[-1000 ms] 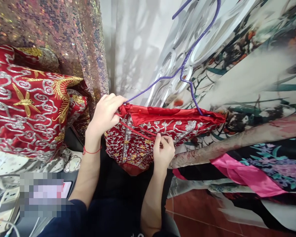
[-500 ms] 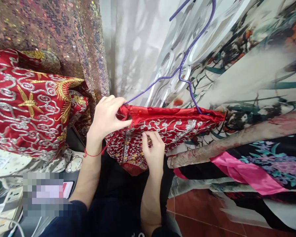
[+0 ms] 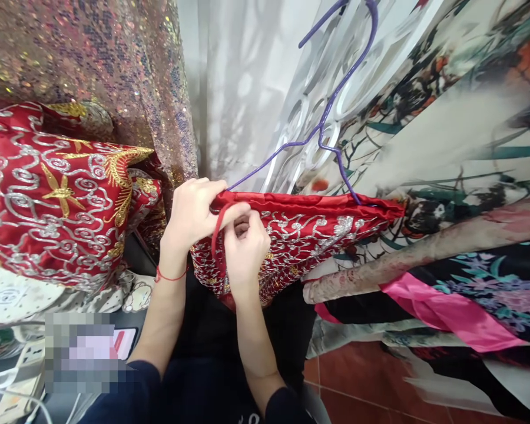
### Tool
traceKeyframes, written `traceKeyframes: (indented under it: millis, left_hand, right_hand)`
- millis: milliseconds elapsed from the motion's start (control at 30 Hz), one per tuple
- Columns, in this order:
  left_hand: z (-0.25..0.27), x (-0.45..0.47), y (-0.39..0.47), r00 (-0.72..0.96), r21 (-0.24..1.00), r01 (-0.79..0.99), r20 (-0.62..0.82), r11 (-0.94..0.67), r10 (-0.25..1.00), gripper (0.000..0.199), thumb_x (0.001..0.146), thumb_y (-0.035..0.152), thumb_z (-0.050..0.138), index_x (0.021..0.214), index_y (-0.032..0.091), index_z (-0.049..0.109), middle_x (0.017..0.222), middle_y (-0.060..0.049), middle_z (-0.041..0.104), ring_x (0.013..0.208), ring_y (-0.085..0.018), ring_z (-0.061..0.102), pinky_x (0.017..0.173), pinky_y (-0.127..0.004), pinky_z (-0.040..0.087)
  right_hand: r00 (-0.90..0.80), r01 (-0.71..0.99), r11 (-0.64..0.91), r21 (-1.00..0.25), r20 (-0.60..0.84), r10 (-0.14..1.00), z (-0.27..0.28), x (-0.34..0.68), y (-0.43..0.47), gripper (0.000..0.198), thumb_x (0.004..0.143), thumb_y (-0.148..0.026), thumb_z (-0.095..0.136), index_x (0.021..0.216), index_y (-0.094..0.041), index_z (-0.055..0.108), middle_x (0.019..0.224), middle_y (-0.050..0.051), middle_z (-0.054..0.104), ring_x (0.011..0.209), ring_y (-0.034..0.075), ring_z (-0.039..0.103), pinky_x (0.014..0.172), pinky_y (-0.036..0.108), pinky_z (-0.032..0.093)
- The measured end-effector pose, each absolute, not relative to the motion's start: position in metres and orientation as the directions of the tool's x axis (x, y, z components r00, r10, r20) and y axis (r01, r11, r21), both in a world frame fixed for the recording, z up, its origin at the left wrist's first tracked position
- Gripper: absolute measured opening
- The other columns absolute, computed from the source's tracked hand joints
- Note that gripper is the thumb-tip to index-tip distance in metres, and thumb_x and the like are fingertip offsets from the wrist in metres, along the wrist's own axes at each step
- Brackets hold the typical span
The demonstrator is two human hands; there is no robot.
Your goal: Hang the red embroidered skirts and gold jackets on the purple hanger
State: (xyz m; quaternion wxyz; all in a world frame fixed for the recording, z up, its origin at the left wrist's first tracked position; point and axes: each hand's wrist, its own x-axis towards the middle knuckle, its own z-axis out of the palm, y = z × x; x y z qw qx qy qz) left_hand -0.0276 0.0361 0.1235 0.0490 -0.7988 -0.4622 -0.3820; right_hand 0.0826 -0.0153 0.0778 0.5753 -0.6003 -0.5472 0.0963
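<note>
A red garment (image 3: 309, 229) with silver and gold embroidery hangs by its shiny red top band from a purple hanger (image 3: 287, 144). Gripped in my left hand (image 3: 194, 212) is the left end of that band, beside the hanger's lower left arm. A thin red cord (image 3: 216, 235) loops down by my left thumb. My right hand (image 3: 247, 247) is closed in a pinch in front of the garment, its fingertips meeting the left thumb. Whatever lies between the right fingertips is hidden.
Another red embroidered garment (image 3: 70, 200) lies bunched at left, before a sequined cloth (image 3: 128, 65). Below it are a phone (image 3: 123, 344) and a power strip (image 3: 22, 377). Floral fabrics (image 3: 468, 118) hang at right, with a pink ribbon (image 3: 450, 315) lower down. Red floor tiles (image 3: 357, 383) show underneath.
My right hand has moved left and up to my left thumb, its fingers drawn tighter together. The red cord now stands out in a loop. My left hand keeps its grip.
</note>
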Motion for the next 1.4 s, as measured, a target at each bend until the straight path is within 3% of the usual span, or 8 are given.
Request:
traceKeyframes:
  millis: [133, 267, 500, 600, 767, 967, 1167, 1400]
  left_hand:
    - [0.122, -0.027, 0.039, 0.271, 0.255, 0.803, 0.648, -0.538, 0.712, 0.064, 0.084, 0.081, 0.049, 0.06, 0.022, 0.048, 0.056, -0.002, 0.046, 0.055, -0.017, 0.041, 0.059, -0.033, 0.029]
    - [0.12, -0.02, 0.042, 0.174, 0.294, 0.837, 0.657, -0.462, 0.734, 0.067, 0.086, 0.081, 0.048, 0.055, 0.021, 0.049, 0.052, -0.002, 0.044, 0.053, -0.017, 0.041, 0.057, -0.032, 0.024]
    - [0.118, -0.016, 0.043, 0.13, 0.333, 0.828, 0.668, -0.451, 0.733, 0.069, 0.09, 0.078, 0.046, 0.052, 0.02, 0.052, 0.05, -0.003, 0.045, 0.054, -0.016, 0.045, 0.057, -0.031, 0.022]
    - [0.119, -0.017, 0.045, 0.122, 0.349, 0.832, 0.644, -0.432, 0.755, 0.069, 0.09, 0.078, 0.046, 0.052, 0.02, 0.051, 0.051, -0.003, 0.046, 0.054, -0.016, 0.044, 0.057, -0.031, 0.022]
    - [0.119, -0.015, 0.044, 0.083, 0.385, 0.828, 0.635, -0.408, 0.768, 0.07, 0.089, 0.077, 0.049, 0.05, 0.019, 0.05, 0.05, -0.003, 0.047, 0.052, -0.015, 0.044, 0.057, -0.031, 0.022]
    - [0.116, -0.011, 0.042, 0.031, 0.401, 0.829, 0.663, -0.39, 0.748, 0.068, 0.088, 0.074, 0.054, 0.048, 0.019, 0.052, 0.049, -0.003, 0.048, 0.052, -0.014, 0.044, 0.056, -0.031, 0.021]
    - [0.112, -0.01, 0.04, 0.014, 0.403, 0.829, 0.678, -0.387, 0.735, 0.069, 0.089, 0.074, 0.052, 0.05, 0.018, 0.051, 0.049, -0.002, 0.047, 0.053, -0.013, 0.044, 0.056, -0.03, 0.021]
    - [0.106, -0.009, 0.041, 0.04, 0.363, 0.84, 0.7, -0.404, 0.713, 0.069, 0.09, 0.076, 0.049, 0.053, 0.019, 0.057, 0.05, -0.002, 0.048, 0.053, -0.014, 0.045, 0.056, -0.03, 0.022]
  right_hand:
    - [0.413, 0.566, 0.224, -0.793, 0.508, 0.755, 0.076, 0.078, -0.012, 0.014, 0.092, -0.033, 0.054, 0.089, -0.022, 0.062, 0.079, 0.004, 0.072, 0.065, 0.019, 0.065, 0.065, 0.031, 0.048]
    - [0.374, 0.579, 0.2, -0.79, 0.475, 0.797, 0.082, 0.079, -0.014, 0.013, 0.091, -0.033, 0.052, 0.086, -0.022, 0.057, 0.061, -0.004, 0.062, 0.05, 0.015, 0.055, 0.06, 0.028, 0.041]
    - [0.295, 0.684, 0.106, -0.722, 0.407, 0.864, 0.092, 0.084, -0.015, 0.021, 0.091, -0.028, 0.052, 0.071, -0.023, 0.052, 0.052, -0.006, 0.051, 0.048, 0.013, 0.047, 0.058, 0.027, 0.031]
    - [0.318, 0.597, 0.162, -0.786, 0.417, 0.852, 0.087, 0.086, -0.013, 0.02, 0.09, -0.031, 0.056, 0.072, -0.023, 0.053, 0.054, -0.007, 0.051, 0.051, 0.012, 0.049, 0.06, 0.026, 0.036]
    - [0.406, 0.428, 0.243, -0.871, 0.425, 0.809, 0.078, 0.078, -0.012, 0.014, 0.092, -0.035, 0.056, 0.094, -0.022, 0.057, 0.073, -0.004, 0.064, 0.057, 0.011, 0.057, 0.061, 0.023, 0.043]
    - [0.364, 0.533, 0.12, -0.838, 0.354, 0.862, 0.085, 0.072, -0.015, 0.016, 0.097, -0.036, 0.043, 0.099, -0.022, 0.052, 0.062, -0.003, 0.062, 0.056, 0.017, 0.061, 0.061, 0.026, 0.039]
    - [0.277, 0.713, 0.023, -0.701, 0.312, 0.909, 0.099, 0.076, -0.019, 0.025, 0.098, -0.031, 0.03, 0.096, -0.021, 0.053, 0.061, 0.0, 0.057, 0.053, 0.018, 0.051, 0.058, 0.028, 0.03]
    - [0.263, 0.585, 0.093, -0.806, 0.296, 0.918, 0.085, 0.086, -0.021, 0.025, 0.095, -0.035, 0.033, 0.083, -0.024, 0.052, 0.057, -0.005, 0.048, 0.052, 0.015, 0.041, 0.061, 0.026, 0.032]
